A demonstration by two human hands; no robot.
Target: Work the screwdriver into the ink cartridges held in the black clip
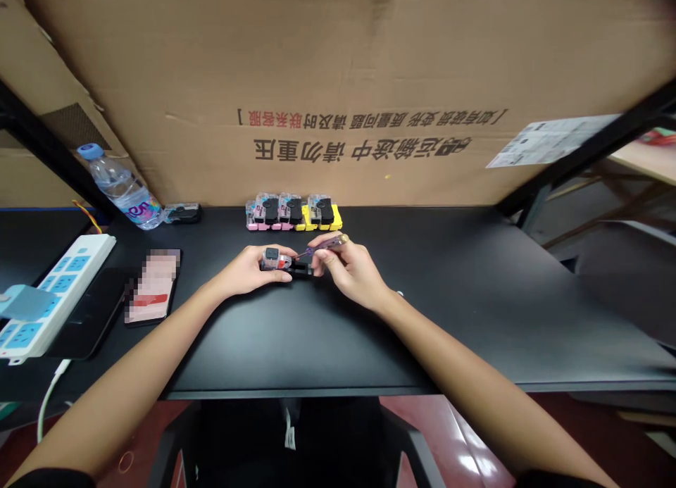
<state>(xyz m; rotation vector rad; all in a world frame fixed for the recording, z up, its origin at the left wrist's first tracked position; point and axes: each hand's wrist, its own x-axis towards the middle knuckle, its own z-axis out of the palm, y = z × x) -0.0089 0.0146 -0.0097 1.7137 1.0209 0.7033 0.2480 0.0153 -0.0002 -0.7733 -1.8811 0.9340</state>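
Hands meet at table centre. Left hand is closed around a small clear block with a black and red part, pressing it to the black table. Right hand pinches a purple screwdriver, its tip at the block's 3 o'clock side. At 12 o'clock, a row of similar blocks, pink and yellow. At 10 o'clock, a water bottle, lying tilted, contents not discernible. At 9 o'clock, a phone and a power strip.
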